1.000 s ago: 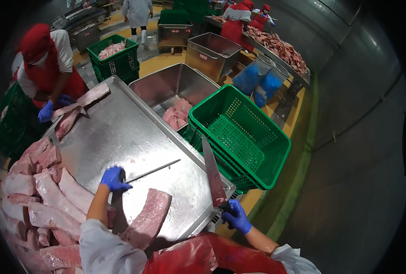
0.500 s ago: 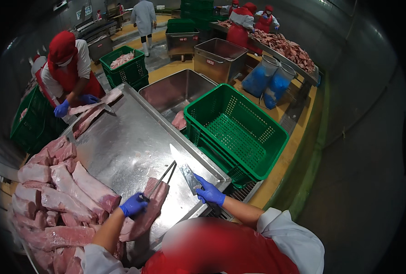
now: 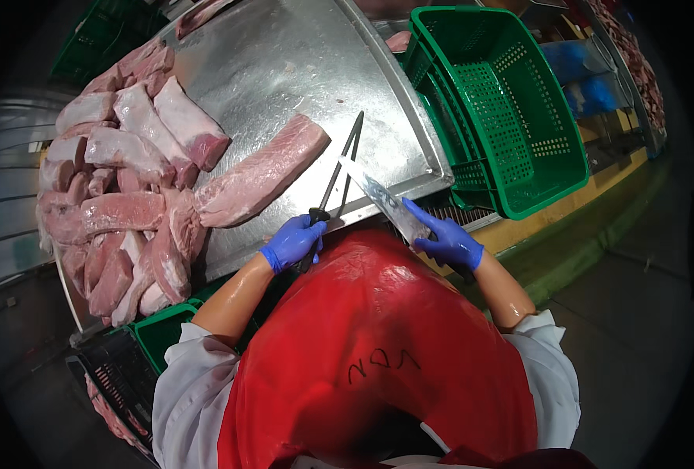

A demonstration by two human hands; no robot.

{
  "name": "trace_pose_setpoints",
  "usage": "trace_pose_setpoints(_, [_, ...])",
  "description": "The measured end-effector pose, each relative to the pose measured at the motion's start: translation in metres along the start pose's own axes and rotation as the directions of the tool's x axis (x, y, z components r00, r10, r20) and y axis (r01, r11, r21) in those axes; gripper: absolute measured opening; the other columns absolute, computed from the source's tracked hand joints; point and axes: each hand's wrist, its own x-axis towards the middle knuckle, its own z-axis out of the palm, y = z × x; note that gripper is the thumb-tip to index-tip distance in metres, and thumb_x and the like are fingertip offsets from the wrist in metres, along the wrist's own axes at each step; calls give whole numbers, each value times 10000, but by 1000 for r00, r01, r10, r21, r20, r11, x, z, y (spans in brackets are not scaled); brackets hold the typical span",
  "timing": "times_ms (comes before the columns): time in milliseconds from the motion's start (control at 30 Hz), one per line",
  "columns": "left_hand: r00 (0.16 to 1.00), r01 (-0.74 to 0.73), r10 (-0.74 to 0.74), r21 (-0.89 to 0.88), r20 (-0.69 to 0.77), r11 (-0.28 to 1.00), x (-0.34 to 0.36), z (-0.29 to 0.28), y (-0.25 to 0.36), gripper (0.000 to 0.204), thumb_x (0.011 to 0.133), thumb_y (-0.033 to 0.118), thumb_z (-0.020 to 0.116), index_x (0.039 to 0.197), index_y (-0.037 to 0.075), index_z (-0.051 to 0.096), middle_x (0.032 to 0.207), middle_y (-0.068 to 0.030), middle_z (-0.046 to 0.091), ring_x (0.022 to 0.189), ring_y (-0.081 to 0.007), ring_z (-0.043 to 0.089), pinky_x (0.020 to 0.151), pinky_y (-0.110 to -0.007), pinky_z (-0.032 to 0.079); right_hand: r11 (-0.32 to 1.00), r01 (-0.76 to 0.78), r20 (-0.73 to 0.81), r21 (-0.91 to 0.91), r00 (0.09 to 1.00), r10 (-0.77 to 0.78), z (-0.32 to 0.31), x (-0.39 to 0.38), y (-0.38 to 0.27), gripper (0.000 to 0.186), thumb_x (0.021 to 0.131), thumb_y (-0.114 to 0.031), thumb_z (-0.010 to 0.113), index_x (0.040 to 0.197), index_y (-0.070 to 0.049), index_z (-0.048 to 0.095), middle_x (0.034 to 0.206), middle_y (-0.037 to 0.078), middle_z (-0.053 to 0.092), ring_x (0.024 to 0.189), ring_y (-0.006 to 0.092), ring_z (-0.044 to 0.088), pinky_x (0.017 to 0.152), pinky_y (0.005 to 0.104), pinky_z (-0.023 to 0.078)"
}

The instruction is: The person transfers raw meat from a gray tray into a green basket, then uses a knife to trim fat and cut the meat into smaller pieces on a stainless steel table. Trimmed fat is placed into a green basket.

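My left hand, in a blue glove, is closed round the black handle of a sharpening steel, whose rod slants up and away over the table edge. The handle of a broad-bladed knife is in my gloved right hand, forefinger stretched along the blade. The knife's tip lies close to the rod; whether they touch I cannot tell. Beyond my left hand a long slab of pink meat rests on the steel table. A heap of meat pieces covers the table's left side.
A green perforated crate stands on another just past the table's right edge. Farther right are blue bags and a long heap of meat. At lower left, a black crate and a green crate sit below the table.
The view has tipped downward, so the co-workers have left it. My hands have drawn in toward my apron, still holding steel and knife. The knife tip now lies nearer the rod.
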Motion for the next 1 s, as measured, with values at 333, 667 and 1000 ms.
trace_pose_setpoints(333, [997,-78,81,253,-1,964,-33,19,37,422,1024,361,485,788,29,598,597,-80,601,479,-183,584,475,-342,462,999,41,249,-11,968,-37,-4,29,-31,720,963,-250,518,1594,-307,177,1207,210,635,930,350,677,844,449,552])
trace_pose_setpoints(667, [975,-207,221,-336,2,919,-32,18,18,239,1002,243,546,1030,11,595,721,-73,594,506,-181,568,465,-308,475,719,571,-427,-396,579,-695,-9,220,-91,754,964,-261,520,1592,-139,121,1041,312,660,918,478,645,851,537,507])
trace_pose_setpoints(1000, [794,-604,576,-365,-193,709,-105,-28,35,274,1006,285,573,1135,45,540,727,-55,557,535,-175,556,462,-300,477,672,346,-323,-654,676,-662,-18,129,-62,536,1019,-121,419,1526,-292,392,1199,224,630,990,392,663,822,493,542])
